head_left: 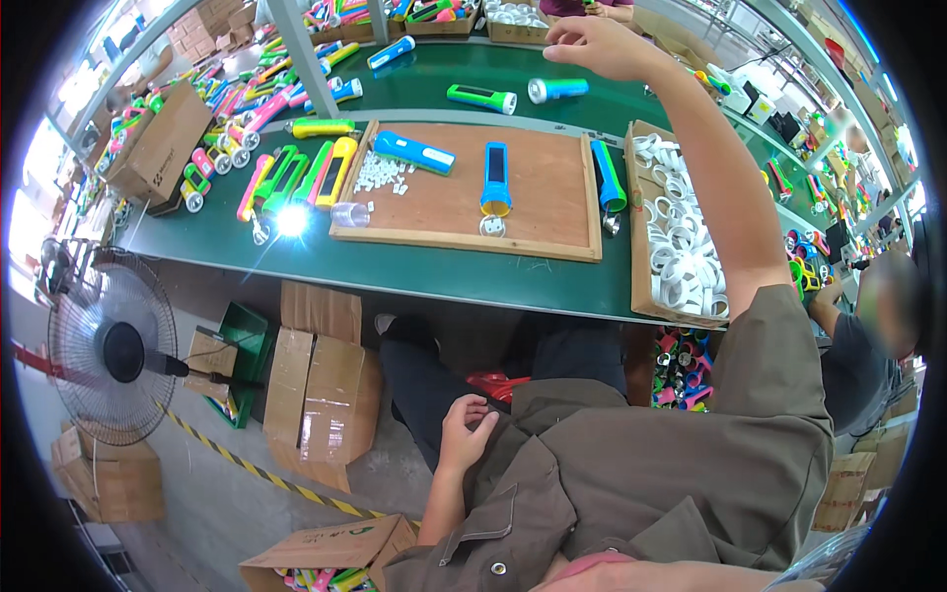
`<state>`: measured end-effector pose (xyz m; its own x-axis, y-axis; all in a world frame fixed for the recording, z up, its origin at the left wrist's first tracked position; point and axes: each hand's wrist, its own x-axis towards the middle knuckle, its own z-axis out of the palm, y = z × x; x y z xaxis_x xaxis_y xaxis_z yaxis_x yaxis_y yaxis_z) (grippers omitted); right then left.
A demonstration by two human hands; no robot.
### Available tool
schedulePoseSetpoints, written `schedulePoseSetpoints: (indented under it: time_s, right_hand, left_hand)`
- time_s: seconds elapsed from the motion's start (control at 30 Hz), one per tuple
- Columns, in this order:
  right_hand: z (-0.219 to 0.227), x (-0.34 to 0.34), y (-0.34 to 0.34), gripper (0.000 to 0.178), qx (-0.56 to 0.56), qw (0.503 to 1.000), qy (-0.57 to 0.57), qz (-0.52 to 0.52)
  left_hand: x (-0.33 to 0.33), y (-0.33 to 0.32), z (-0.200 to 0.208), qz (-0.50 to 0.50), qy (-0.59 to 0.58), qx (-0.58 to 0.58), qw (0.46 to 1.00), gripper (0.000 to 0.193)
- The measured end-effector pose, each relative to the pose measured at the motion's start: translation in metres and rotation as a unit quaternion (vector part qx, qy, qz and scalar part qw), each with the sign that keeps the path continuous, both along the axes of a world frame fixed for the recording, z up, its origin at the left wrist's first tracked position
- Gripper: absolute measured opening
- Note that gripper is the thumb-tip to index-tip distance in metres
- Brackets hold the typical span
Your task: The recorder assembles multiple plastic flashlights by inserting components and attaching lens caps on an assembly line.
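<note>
My right hand [600, 47] is raised over the far green belt with its fingers apart and nothing in them. Just below it lies a blue flashlight [557, 90]; a green-and-blue flashlight [481, 98] is to its left. My left hand [468, 431] rests on my lap, loosely open and holding nothing. On the wooden tray [533, 244] before me, a blue flashlight with a dark panel [495, 178] stands out, its round lens part [492, 226] at the yellow end. Another blue flashlight [414, 152] lies beside a heap of small white pieces [380, 175].
A carton of white rings [681, 237] borders the tray's right side, next to a blue-and-green flashlight [609, 178]. Several flashlights lie left, one lit [292, 219]. A clear cup [350, 215] sits on the tray's edge. A fan [116, 340] and cartons [323, 385] stand below.
</note>
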<state>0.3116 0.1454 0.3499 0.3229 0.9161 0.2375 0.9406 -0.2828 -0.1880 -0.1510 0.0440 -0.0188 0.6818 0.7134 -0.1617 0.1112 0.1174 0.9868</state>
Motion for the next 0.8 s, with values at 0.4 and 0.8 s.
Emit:
schedulePoseSetpoints:
  time_s: [0.4,0.8]
  right_hand:
    - [-0.207,-0.097,0.045,0.051,-0.275,0.958,0.068,0.042]
    - [-0.077,-0.144,-0.133,0.027,-0.047,0.961,0.029,0.272]
  left_hand:
    - [0.002,0.005,0.036,-0.082,0.007,0.167,0.982,0.022]
    - [0.074,0.065,0.244,-0.032,-0.039,0.609,0.791,0.060]
